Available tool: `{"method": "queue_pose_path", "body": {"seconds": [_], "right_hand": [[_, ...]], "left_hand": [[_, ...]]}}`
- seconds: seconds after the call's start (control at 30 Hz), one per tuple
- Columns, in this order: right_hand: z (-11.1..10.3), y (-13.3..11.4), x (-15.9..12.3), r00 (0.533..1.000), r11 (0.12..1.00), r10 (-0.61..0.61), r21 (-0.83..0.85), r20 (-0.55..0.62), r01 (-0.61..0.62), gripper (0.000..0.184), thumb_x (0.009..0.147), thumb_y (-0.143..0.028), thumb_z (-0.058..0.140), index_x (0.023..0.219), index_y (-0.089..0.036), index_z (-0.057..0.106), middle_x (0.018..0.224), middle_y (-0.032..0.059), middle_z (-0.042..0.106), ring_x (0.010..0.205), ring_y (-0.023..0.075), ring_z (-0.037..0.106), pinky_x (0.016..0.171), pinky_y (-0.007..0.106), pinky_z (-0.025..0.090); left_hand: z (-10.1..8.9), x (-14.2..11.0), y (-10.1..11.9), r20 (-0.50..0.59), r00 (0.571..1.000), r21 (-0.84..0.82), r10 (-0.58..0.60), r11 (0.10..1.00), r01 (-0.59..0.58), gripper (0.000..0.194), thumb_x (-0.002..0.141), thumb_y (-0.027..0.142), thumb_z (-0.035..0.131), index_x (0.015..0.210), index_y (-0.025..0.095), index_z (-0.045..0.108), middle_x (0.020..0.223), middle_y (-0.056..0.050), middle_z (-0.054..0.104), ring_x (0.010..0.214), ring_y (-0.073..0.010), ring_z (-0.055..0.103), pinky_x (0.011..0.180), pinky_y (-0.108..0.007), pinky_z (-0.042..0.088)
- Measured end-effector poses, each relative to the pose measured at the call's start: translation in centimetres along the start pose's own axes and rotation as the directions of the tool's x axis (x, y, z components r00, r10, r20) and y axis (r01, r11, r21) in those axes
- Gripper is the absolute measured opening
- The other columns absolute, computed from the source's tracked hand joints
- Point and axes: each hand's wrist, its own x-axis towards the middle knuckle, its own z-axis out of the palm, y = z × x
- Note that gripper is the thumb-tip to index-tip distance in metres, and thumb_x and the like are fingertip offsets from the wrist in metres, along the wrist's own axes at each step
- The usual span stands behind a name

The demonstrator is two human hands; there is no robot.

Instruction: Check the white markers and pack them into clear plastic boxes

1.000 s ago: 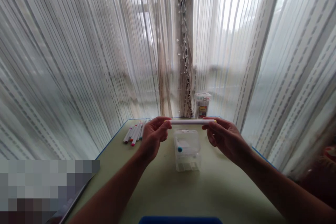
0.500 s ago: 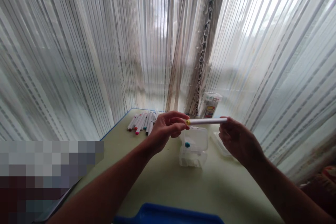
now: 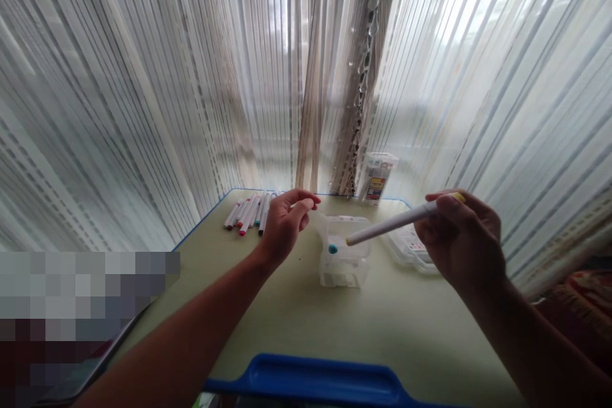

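Observation:
My right hand [image 3: 461, 243] grips a white marker [image 3: 392, 224] with yellow ends, its tip slanting down-left toward a clear plastic box [image 3: 344, 255] on the green table [image 3: 363, 325]. One marker with a teal cap [image 3: 333, 248] stands in that box. My left hand [image 3: 285, 223] hovers left of the box, fingers loosely curled, thumb and forefinger pinched with nothing visible between them. Several markers [image 3: 248, 213] lie in a row at the table's far left.
A clear lid [image 3: 411, 248] lies right of the box. A small plastic case [image 3: 377, 178] stands at the far edge by the sheer curtains [image 3: 143, 89]. A blue tray rim [image 3: 325, 379] sits at the near edge. A blurred patch covers the lower left.
My left hand let go of the marker and drew back to the left. My right hand now holds it alone and has tilted its free end down toward the box.

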Motion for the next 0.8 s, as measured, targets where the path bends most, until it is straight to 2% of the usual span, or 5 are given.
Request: {"method": "queue_pose_path", "body": {"seconds": [0.2, 0.33, 0.43, 0.6, 0.8], "right_hand": [[-0.1, 0.6, -1.8, 0.944, 0.91, -0.296, -0.256, 0.146, 0.325, 0.006, 0.081, -0.023, 0.083, 0.086, -0.022, 0.079, 0.054, -0.0035, 0.063, 0.039, 0.0104, 0.054, 0.035, 0.023, 0.038], [0.3, 1.0, -3.0, 0.837, 0.652, -0.431, -0.524, 0.337, 0.547, 0.012, 0.078, -0.022, 0.084, 0.086, -0.022, 0.076, 0.061, -0.0026, 0.07, 0.046, 0.0108, 0.061, 0.046, 0.023, 0.049], [0.9, 1.3, -3.5, 0.766, 0.535, -0.451, -0.548, 0.458, 0.642, 0.012, 0.08, -0.022, 0.083, 0.084, -0.021, 0.072, 0.06, -0.0041, 0.069, 0.047, 0.01, 0.062, 0.051, 0.022, 0.051], [2.0, 1.6, -3.7, 0.714, 0.479, -0.421, -0.532, 0.56, 0.699, 0.014, 0.081, -0.02, 0.083, 0.085, -0.018, 0.07, 0.06, -0.0041, 0.066, 0.047, 0.0078, 0.057, 0.05, 0.02, 0.048], [1.9, 2.4, -3.6, 0.665, 0.433, -0.376, -0.512, 0.645, 0.742, 0.016, 0.083, -0.026, 0.083, 0.089, -0.016, 0.073, 0.069, 0.0016, 0.071, 0.061, 0.0141, 0.062, 0.061, 0.027, 0.05]], "left_hand": [[-0.1, 0.0, -0.3, 0.015, 1.0, 0.089, -0.008, 0.996, 0.006, 0.015, 0.08, 0.027, 0.064, 0.082, 0.013, 0.07, 0.071, -0.001, 0.061, 0.045, -0.0044, 0.04, 0.042, -0.02, 0.024], [0.0, 0.0, -0.3, 0.014, 1.0, 0.114, -0.022, 0.993, 0.02, 0.017, 0.079, 0.028, 0.064, 0.083, 0.012, 0.07, 0.07, -0.001, 0.061, 0.046, -0.0044, 0.039, 0.043, -0.02, 0.024], [0.0, 0.1, -0.2, 0.017, 0.999, 0.122, -0.028, 0.992, 0.025, 0.018, 0.079, 0.028, 0.064, 0.083, 0.012, 0.069, 0.07, -0.001, 0.061, 0.046, -0.0045, 0.039, 0.043, -0.02, 0.024], [0.1, 0.2, -0.2, 0.029, 0.999, 0.131, -0.023, 0.991, 0.019, 0.018, 0.08, 0.029, 0.064, 0.083, 0.012, 0.069, 0.067, 0.0, 0.059, 0.046, -0.005, 0.039, 0.043, -0.02, 0.025], [0.1, 0.2, -0.2, 0.022, 0.999, 0.143, -0.035, 0.989, 0.032, 0.019, 0.081, 0.029, 0.063, 0.085, 0.012, 0.069, 0.064, 0.001, 0.057, 0.046, -0.0053, 0.038, 0.043, -0.02, 0.024]]}}
